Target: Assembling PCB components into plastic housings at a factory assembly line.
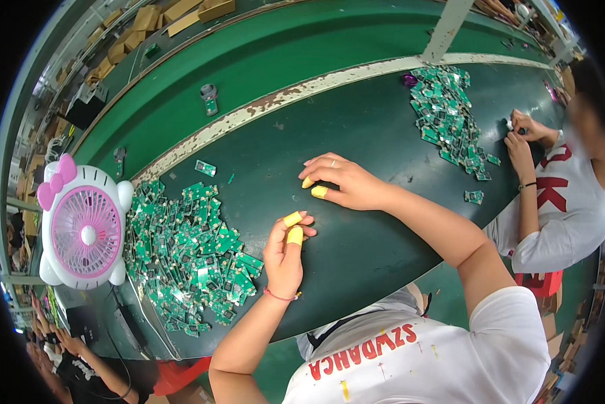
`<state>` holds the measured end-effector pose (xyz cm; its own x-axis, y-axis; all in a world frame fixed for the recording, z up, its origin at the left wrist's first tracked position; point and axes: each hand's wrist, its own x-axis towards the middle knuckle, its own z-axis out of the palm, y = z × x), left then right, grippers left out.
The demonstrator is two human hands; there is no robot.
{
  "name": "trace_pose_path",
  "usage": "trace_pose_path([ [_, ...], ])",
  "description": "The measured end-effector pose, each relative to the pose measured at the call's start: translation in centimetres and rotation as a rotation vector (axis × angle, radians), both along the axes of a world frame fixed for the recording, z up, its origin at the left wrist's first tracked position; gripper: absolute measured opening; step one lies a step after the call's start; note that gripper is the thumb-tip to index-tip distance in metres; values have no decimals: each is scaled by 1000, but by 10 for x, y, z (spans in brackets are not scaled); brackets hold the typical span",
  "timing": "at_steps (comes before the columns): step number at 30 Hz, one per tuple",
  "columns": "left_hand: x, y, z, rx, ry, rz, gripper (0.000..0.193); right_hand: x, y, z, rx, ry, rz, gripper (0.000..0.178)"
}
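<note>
My left hand [285, 254] is curled just above the dark green worktop [356, 252], thumb and index finger close together under yellow finger covers. Whatever it may hold is hidden. Beside it on the left lies a large heap of small green circuit boards [198, 259]. My right hand [353, 185] hovers ahead and to the right, palm down. Its fingers are apart, the thumb and index also wear yellow covers, and no object shows in them. A single circuit board [205, 167] lies beyond the heap.
A white and pink fan [87, 229] stands left of the heap. Another pile of circuit boards [450, 114] lies at the far right, with one loose board [473, 197] nearer. A co-worker [551, 195] sits at the right. A white ledge [282, 101] borders the green conveyor belt [269, 57].
</note>
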<state>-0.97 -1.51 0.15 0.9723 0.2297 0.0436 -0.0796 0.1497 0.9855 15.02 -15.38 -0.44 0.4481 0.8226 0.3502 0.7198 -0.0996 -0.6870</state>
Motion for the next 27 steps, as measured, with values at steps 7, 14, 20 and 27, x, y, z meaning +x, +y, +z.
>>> trace_pose_path([
  [7,0,0,-1,25,27,41,26,4,3,-10,62,-43,24,17],
  [14,0,-1,1,1,18,40,26,3,-1,-8,46,-50,16,16],
  [20,-4,3,-1,21,24,39,26,1,6,-11,34,-45,26,17],
  [27,0,0,0,-87,-3,2,29,2,3,1,-10,-44,5,20],
])
